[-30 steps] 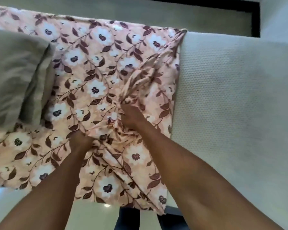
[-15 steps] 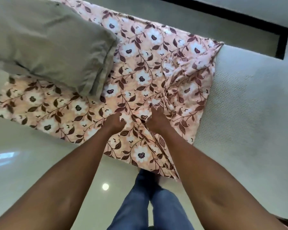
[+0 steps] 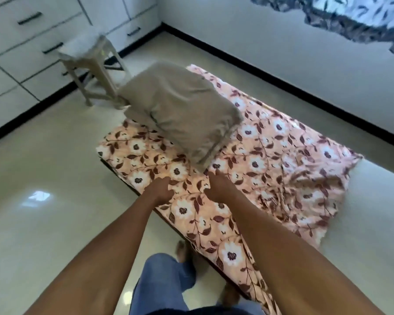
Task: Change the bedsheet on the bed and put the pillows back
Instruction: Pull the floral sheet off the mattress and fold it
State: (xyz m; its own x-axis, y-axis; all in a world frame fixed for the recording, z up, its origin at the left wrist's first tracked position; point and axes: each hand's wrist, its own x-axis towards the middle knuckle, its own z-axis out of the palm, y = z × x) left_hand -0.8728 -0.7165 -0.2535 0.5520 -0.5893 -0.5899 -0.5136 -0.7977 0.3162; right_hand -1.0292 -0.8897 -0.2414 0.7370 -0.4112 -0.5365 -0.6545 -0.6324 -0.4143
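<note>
Bedsheet: the floral bedsheet (image 3: 271,160) lies over the left part of the mattress. Its right edge is bunched in wrinkles, and its near edge hangs over the side of the bed.
Mattress: the white mattress (image 3: 373,212) is bare on the right side, so I judge the sheet work is only half done.
Pillow: a grey pillow (image 3: 180,110) lies on the far left part of the sheet. It may be two stacked, but I cannot tell.
Left hand: the left hand (image 3: 158,189) is over the near edge of the sheet with bent fingers. The blur hides whether they pinch the cloth.
Right hand: the right hand (image 3: 221,188) is just beside it, fingers stretched out towards the pillow and grasping nothing.
Risk, pillow: the pillow rests on the sheet, so any pull on the cloth can drag it or roll it onto the floor (image 3: 43,167).
Risk, feet: the person's bare feet stand close to the hanging edge, so a step on the cloth can stop the pull or cause a trip.
Risk, wrinkles: the bunched right edge can stay folded if only the near side is pulled.
Containers: the white drawers (image 3: 21,30) at far left are closed and their contents are hidden.
Stool: a plastic stool (image 3: 93,62) stands beyond the bed, with something pale on top, too blurred to name.
</note>
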